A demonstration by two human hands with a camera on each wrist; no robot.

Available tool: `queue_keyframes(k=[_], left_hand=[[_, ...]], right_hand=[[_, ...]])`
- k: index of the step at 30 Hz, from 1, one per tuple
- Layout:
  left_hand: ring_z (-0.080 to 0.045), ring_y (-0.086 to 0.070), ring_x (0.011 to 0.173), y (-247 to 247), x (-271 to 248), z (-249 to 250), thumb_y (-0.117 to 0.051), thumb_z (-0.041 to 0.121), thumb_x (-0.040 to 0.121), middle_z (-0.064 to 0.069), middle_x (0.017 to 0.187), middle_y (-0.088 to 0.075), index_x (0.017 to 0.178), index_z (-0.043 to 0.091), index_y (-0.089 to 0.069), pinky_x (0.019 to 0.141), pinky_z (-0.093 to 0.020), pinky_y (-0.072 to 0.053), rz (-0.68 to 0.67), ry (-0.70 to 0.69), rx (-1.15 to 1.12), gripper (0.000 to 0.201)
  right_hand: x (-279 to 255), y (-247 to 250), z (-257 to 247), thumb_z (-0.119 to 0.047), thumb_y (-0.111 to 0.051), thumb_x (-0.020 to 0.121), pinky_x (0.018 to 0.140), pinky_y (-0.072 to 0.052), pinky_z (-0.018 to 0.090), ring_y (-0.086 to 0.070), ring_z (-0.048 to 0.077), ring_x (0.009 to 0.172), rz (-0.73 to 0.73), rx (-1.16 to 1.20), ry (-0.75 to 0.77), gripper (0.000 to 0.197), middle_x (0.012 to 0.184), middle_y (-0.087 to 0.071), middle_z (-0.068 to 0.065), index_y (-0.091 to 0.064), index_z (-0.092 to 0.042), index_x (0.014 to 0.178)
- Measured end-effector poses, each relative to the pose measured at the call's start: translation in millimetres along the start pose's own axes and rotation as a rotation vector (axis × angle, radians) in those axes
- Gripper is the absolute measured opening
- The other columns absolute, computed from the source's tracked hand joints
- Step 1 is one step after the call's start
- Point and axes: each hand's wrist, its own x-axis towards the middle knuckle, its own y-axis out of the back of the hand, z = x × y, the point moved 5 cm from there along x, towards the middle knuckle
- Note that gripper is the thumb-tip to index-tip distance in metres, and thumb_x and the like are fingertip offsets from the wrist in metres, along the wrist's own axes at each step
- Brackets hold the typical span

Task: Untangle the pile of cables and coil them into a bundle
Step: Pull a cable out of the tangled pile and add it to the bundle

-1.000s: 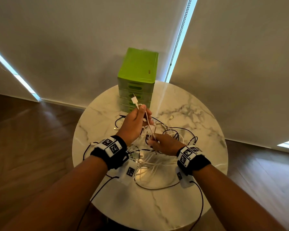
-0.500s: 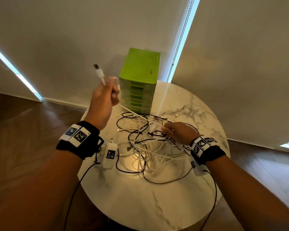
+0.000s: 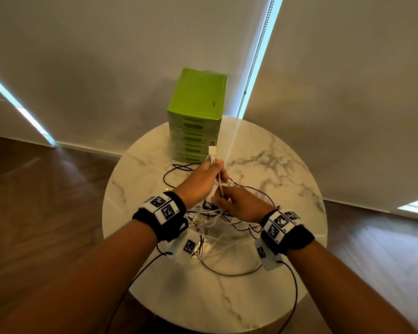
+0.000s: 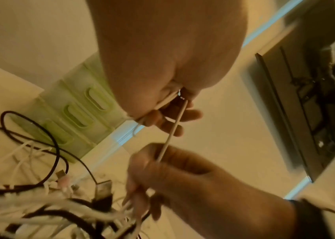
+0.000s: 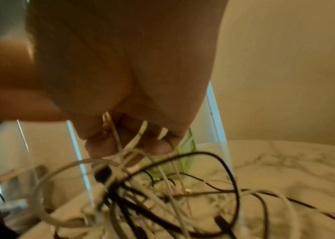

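A tangle of white and black cables lies in the middle of the round marble table. My left hand grips a white cable near its USB plug, which sticks up in front of the green drawers. My right hand, just below and to the right, pinches the same white cable lower down. In the right wrist view its fingers curl round several white strands above the tangle. In the left wrist view the pile lies under both hands.
A green drawer unit stands at the table's far edge, close behind my left hand. Black wrist-camera leads trail off the near edge. Blinds with a bead cord hang behind; wooden floor surrounds the table.
My left hand, raised high to the left with the white cable half a second ago, has come back down to the centre beside my right hand, which now pinches the cable closer to it.
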Motion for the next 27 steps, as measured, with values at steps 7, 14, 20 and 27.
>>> queue_keyframes(k=[7, 14, 20, 27], left_hand=[[-0.008, -0.044, 0.058, 35.0, -14.2, 35.6, -0.029, 0.027, 0.111, 0.007, 0.064, -0.038, 0.087, 0.017, -0.043, 0.058, -0.018, -0.042, 0.063, -0.177, -0.318, 0.03], [-0.005, -0.035, 0.054, 133.6, -19.5, 80.4, -0.037, 0.027, 0.109, 0.011, 0.059, -0.041, 0.084, 0.022, -0.046, 0.056, -0.021, -0.027, 0.4, -0.408, -0.54, 0.027], [0.001, -0.048, 0.072, 102.8, -22.2, 48.3, -0.042, 0.036, 0.108, 0.011, 0.083, -0.049, 0.102, 0.019, -0.049, 0.071, -0.025, -0.043, 0.241, -0.38, 0.218, 0.019], [-0.008, -0.059, 0.11, 26.4, -7.0, 15.7, -0.046, 0.046, 0.104, 0.003, 0.119, -0.061, 0.128, 0.022, -0.051, 0.097, -0.032, -0.049, -0.035, -0.36, 0.394, 0.034]], right_hand=[[11.6, -13.2, 45.3, -0.036, -0.049, 0.105, 0.074, -0.043, 0.038, -0.052, 0.018, 0.072, -0.07, -0.085, -0.1, 0.028, 0.074, -0.055, -0.003, -0.055, -0.014, 0.087], [-9.1, -2.2, 70.7, -0.039, -0.044, 0.106, 0.072, -0.031, 0.031, -0.054, 0.019, 0.08, -0.077, -0.196, -0.199, 0.032, 0.076, -0.055, -0.006, -0.055, -0.025, 0.079], [-8.9, 45.7, 16.7, -0.041, -0.057, 0.101, 0.073, -0.053, 0.021, -0.07, 0.001, 0.077, 0.386, 0.059, -0.019, 0.021, 0.08, -0.075, -0.012, -0.073, -0.028, 0.096], [-9.1, 57.3, -18.2, -0.017, -0.065, 0.098, 0.08, -0.058, 0.02, -0.073, 0.002, 0.08, 0.549, 0.139, 0.142, 0.014, 0.085, -0.077, -0.006, -0.076, -0.017, 0.107]])
